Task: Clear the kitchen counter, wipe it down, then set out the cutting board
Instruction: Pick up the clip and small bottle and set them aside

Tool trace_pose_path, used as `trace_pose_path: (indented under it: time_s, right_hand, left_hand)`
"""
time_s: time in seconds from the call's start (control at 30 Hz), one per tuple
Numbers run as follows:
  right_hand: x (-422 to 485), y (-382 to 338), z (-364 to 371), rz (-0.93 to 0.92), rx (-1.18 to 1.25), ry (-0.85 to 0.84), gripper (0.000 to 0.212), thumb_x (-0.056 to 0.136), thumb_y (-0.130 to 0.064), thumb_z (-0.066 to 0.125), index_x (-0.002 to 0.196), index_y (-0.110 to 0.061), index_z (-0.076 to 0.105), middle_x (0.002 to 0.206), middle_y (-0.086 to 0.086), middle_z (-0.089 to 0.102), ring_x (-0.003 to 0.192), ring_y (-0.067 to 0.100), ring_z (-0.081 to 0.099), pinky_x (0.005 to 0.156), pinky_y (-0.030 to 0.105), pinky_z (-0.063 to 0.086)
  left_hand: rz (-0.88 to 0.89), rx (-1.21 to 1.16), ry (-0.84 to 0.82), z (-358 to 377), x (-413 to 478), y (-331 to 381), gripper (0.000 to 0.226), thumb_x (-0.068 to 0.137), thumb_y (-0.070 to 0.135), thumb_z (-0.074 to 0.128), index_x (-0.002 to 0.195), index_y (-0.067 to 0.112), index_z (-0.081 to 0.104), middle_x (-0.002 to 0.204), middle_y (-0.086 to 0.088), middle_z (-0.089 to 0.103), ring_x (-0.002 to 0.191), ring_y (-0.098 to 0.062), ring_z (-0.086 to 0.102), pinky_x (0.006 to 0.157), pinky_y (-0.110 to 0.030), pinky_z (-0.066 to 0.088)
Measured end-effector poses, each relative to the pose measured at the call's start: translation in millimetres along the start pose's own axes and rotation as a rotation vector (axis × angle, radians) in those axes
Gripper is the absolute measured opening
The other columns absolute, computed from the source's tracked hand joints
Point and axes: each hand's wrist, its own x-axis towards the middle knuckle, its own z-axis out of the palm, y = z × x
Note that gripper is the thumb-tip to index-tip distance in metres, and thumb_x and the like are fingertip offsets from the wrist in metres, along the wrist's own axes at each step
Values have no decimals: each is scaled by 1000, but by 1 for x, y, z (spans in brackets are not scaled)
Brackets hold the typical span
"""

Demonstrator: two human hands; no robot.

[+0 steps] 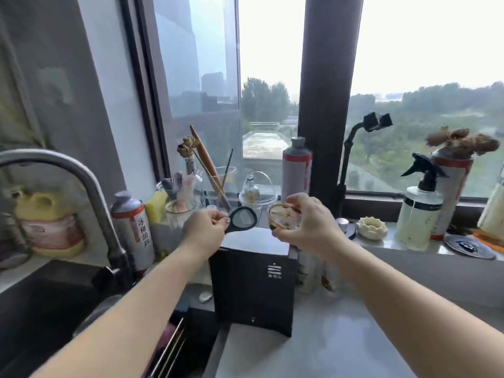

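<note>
Counter (pixel 327 347) clearing underway: my left hand (pixel 203 230) pinches a black strainer (pixel 242 219), my right hand (pixel 308 222) grips a glass cup (pixel 281 218); next, they need a spot off the worktop.

Left arm: bare forearm reaching forward and up from the lower left, wrist straight.
Left hand (pixel 203 227): fingers curled, thumb and fingertips pinched on a small black handle.
Right arm: bare forearm reaching in from the lower right, angled inward.
Right hand (pixel 308 223): palm down, fingers arched over a small glass, gripping its rim.
</note>
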Motion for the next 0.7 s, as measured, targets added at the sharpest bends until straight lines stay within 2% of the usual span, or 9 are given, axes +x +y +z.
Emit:
trace_pose_path:
  time_s: [0.07,0.13,0.23,0.37,0.47,0.53,0.6,0.7]
  right_hand:
    - [27,1,5,74,-36,-2,65,68,-27,76,124,-13,45,117,8,53,104,22,52,90,30,43]
    - [47,9,13,142,-57,-21,65,69,-26,77,123,-12,44,120,10,55,106,23,53,91,31,45]
    - [70,26,26,212,-34,-59,64,71,-24,76,124,-12,43,123,10,54,108,23,54,93,31,45]
    - [88,44,41,249,-68,-101,64,74,-28,74,126,-13,40,125,8,52,110,23,52,94,32,45]
    - [95,51,53,254,-195,-94,55,77,-32,69,122,-18,41,116,0,55,111,21,52,92,36,37]
    - [96,52,56,232,-273,-89,57,77,-34,69,124,-18,41,119,0,55,121,21,44,98,39,33]
    - [91,48,52,213,-268,-82,71,74,-41,71,132,-18,37,134,1,48,134,22,29,106,41,26]
    - [63,42,32,157,-117,77,77,74,-41,71,137,-19,34,142,3,41,137,21,22,107,33,19]
  left_hand:
    - [13,52,-34,3,32,-3,24,86,14,56,65,26,54,66,-1,60,71,-24,56,70,-34,48]
    - [6,91,-82,12,60,-8,16,87,13,54,73,20,59,83,-12,67,80,-31,61,75,-41,52]
    - [-27,164,-139,30,94,-17,17,88,13,51,90,7,66,101,-16,67,87,-32,60,75,-39,50]
    - [-32,247,-203,54,119,-25,16,88,11,51,94,8,66,111,-15,64,96,-31,57,83,-36,46]
    - [-29,329,-242,68,128,-29,19,89,15,51,97,9,66,115,-17,62,102,-33,55,90,-39,46]
    - [-4,432,-244,73,128,-29,21,88,22,51,100,14,67,119,-17,61,112,-34,50,97,-43,42]
    - [32,550,-225,72,121,-25,25,88,25,49,108,20,63,126,-16,57,121,-35,41,100,-43,37]
    - [175,496,-121,70,93,-8,27,88,26,49,112,20,60,118,-16,60,118,-38,43,98,-45,37]
